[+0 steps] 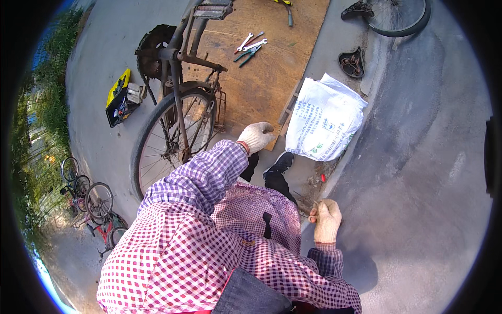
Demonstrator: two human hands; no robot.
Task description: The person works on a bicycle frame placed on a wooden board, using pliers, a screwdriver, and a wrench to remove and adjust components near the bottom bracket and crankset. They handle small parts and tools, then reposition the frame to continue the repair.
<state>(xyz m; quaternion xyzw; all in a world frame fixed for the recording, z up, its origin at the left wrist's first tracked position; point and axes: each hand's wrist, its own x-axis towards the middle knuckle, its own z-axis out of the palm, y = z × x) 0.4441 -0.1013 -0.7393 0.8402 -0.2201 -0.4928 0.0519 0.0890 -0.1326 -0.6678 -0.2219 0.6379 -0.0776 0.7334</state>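
My left hand point(257, 136), in a pale knitted glove, is raised beside the rear wheel point(141, 137) of an old bicycle point(178, 73); its fingers are curled and their inner side is hidden. My right hand point(325, 220), also gloved, is lower at the right with fingers pinched; a small thin thing at the fingertips is too small to name. A white printed sack point(323, 120) lies on the ground between and beyond my hands. Wrenches point(255, 44) and pliers point(247, 56) rest on the plywood board point(261, 89) beside the bicycle.
A loose saddle point(351, 63) and another wheel point(413, 26) lie at the upper right. A yellow-and-black tool bag point(123, 99) sits left of the bicycle. More bicycles point(99, 201) stand by greenery at far left. A small red object point(323, 177) lies near my feet.
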